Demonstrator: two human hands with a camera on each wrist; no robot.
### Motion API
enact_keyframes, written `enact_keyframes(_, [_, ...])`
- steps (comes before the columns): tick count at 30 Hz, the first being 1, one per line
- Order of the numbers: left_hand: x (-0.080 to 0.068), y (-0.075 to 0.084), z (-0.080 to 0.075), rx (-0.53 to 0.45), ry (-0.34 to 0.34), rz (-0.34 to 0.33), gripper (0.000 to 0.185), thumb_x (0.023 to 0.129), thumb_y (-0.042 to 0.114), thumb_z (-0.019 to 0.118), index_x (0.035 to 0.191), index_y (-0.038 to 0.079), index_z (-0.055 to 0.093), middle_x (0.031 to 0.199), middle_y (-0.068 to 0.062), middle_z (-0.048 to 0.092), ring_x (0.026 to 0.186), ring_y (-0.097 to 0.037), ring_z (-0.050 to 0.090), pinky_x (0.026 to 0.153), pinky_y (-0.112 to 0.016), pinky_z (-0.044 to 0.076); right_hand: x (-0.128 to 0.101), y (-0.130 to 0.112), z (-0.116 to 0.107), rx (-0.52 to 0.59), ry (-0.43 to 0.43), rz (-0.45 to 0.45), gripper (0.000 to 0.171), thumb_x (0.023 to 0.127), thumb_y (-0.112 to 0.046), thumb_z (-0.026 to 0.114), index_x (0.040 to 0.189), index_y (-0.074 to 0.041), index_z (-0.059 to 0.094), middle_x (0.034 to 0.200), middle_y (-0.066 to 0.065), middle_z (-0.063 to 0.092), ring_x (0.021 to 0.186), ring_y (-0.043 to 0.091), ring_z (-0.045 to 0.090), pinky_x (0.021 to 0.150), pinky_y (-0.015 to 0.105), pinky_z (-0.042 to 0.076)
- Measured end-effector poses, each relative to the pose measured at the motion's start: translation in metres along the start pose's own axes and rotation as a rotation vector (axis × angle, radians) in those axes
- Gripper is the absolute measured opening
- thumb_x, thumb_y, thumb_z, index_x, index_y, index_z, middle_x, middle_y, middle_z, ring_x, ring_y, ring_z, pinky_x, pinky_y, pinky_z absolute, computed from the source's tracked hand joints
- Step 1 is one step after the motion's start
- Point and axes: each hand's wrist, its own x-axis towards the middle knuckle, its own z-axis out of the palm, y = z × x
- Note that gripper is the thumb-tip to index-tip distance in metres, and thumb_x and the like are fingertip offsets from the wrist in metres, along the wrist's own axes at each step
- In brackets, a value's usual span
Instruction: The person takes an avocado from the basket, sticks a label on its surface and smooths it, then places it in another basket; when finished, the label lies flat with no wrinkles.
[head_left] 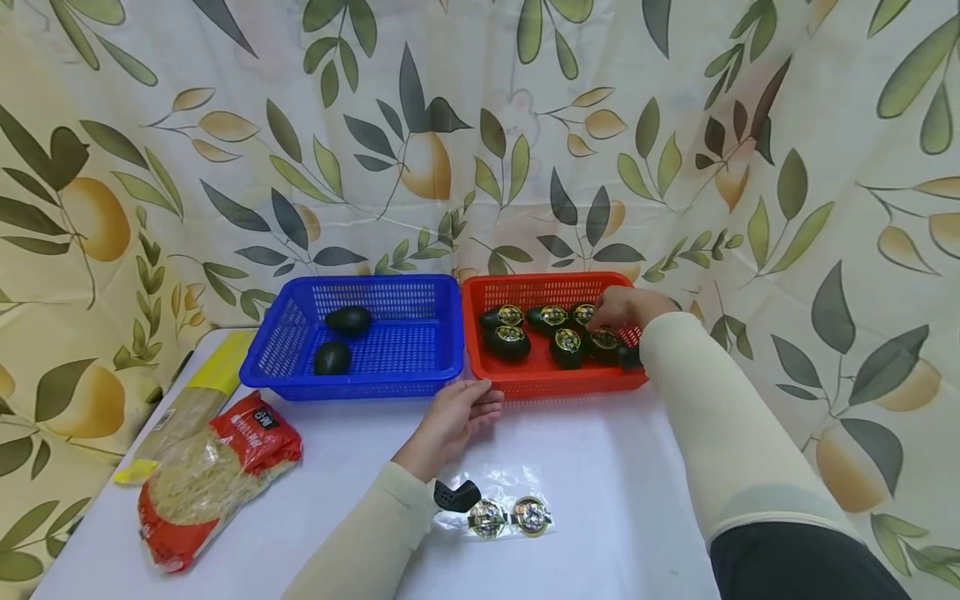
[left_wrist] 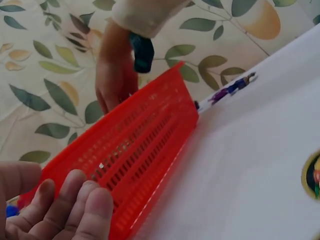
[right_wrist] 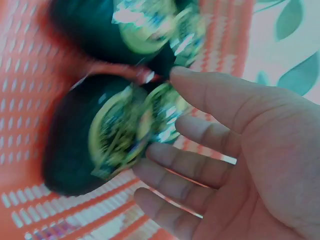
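Note:
My right hand reaches into the red basket from the right. In the right wrist view its fingers are spread and lightly bent, right at a dark avocado with a round gold-and-black sticker. Several stickered avocados lie in this basket. At the front of the two baskets is my left hand, its fingers loosely curled with nothing in them, close to the red basket's front corner. The blue basket on the left holds two avocados without visible stickers.
A clear sheet with two round stickers lies on the white table before the baskets. On the left are a red-and-clear food bag and a yellow-ended packet. A patterned curtain hangs behind.

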Motion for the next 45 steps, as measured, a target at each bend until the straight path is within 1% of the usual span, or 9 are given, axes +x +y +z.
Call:
enact_keyframes(3, [-0.006,0.006,-0.021,0.037,-0.003,0.004,0.032,0.108,0.016,0.055,0.130,-0.007,0.058,0.114,-0.018,0.073,0.097,-0.022,0.072,0.088,-0.032,0.062,0.007,-0.021,-0.004,-0.094,0.072,-0.077,0.040,0.099,-0.032,0.067,0.122,0.002,0.068,0.118,0.018,0.068,0.107,0.032,0.060,0.100,0.050,0.052])
enact_keyframes(6, [-0.015,0.015,-0.051,0.047,0.048,0.025,0.033,0.108,0.015,0.054,0.133,-0.007,0.056,0.115,-0.018,0.071,0.097,-0.022,0.071,0.087,-0.031,0.062,0.014,-0.052,-0.003,-0.104,0.104,-0.148,0.040,0.098,-0.032,0.069,0.121,0.000,0.068,0.115,0.015,0.068,0.103,0.030,0.060,0.094,0.046,0.053])
enact_keyframes(9, [-0.026,0.028,-0.086,0.016,0.148,0.029,0.033,0.108,0.015,0.054,0.134,-0.005,0.054,0.116,-0.015,0.070,0.101,-0.022,0.070,0.090,-0.031,0.061,0.022,-0.091,0.007,-0.056,0.123,-0.251,0.037,0.097,-0.031,0.071,0.122,-0.004,0.067,0.112,0.012,0.069,0.098,0.027,0.061,0.090,0.043,0.053])
enact_keyframes(14, [-0.044,0.055,-0.144,-0.133,0.293,0.008,0.028,0.111,0.021,0.048,0.135,0.007,0.047,0.128,-0.011,0.062,0.117,-0.023,0.064,0.102,-0.032,0.056,0.026,-0.170,0.028,0.046,0.149,-0.472,0.043,0.096,-0.030,0.072,0.131,-0.005,0.066,0.119,0.012,0.071,0.110,0.027,0.064,0.101,0.043,0.054])
enact_keyframes(19, [-0.053,0.075,-0.180,-0.235,0.423,0.026,0.024,0.112,0.036,0.043,0.130,0.019,0.042,0.127,-0.007,0.060,0.126,-0.022,0.060,0.107,-0.030,0.053,0.040,-0.241,0.047,0.151,0.109,-0.598,0.041,0.098,-0.034,0.071,0.133,-0.013,0.065,0.123,0.007,0.070,0.113,0.022,0.065,0.100,0.040,0.056])
enact_keyframes(25, [-0.056,0.075,-0.189,-0.127,0.512,0.039,0.034,0.112,0.036,0.041,0.137,0.012,0.040,0.117,-0.006,0.064,0.111,-0.017,0.069,0.100,-0.028,0.057,0.079,-0.298,0.070,0.189,0.074,-0.629,0.044,0.098,-0.034,0.071,0.135,-0.011,0.063,0.129,0.009,0.069,0.115,0.023,0.065,0.103,0.038,0.054])
enact_keyframes(31, [-0.063,0.070,-0.189,-0.053,0.554,0.052,0.031,0.112,0.038,0.042,0.129,0.012,0.045,0.108,-0.003,0.069,0.104,-0.017,0.074,0.097,-0.029,0.058,0.118,-0.336,0.086,0.149,0.098,-0.607,0.052,0.097,-0.030,0.072,0.142,-0.009,0.059,0.136,0.013,0.066,0.126,0.027,0.061,0.111,0.039,0.048])
enact_keyframes(39, [-0.069,0.072,-0.187,-0.058,0.548,0.024,0.038,0.111,0.037,0.044,0.136,0.009,0.046,0.107,-0.003,0.073,0.105,-0.019,0.074,0.094,-0.030,0.060,0.154,-0.366,0.107,-0.040,0.101,-0.493,0.064,0.095,-0.030,0.075,0.153,-0.019,0.051,0.156,0.007,0.052,0.147,0.024,0.045,0.123,0.035,0.035])
enact_keyframes(45, [-0.070,0.074,-0.191,-0.054,0.540,0.036,0.043,0.111,0.037,0.045,0.141,0.006,0.044,0.106,-0.003,0.074,0.104,-0.020,0.075,0.094,-0.031,0.060,0.166,-0.378,0.119,-0.063,0.080,-0.486,0.071,0.096,-0.032,0.075,0.157,-0.012,0.044,0.158,0.011,0.049,0.147,0.026,0.045,0.123,0.036,0.035])
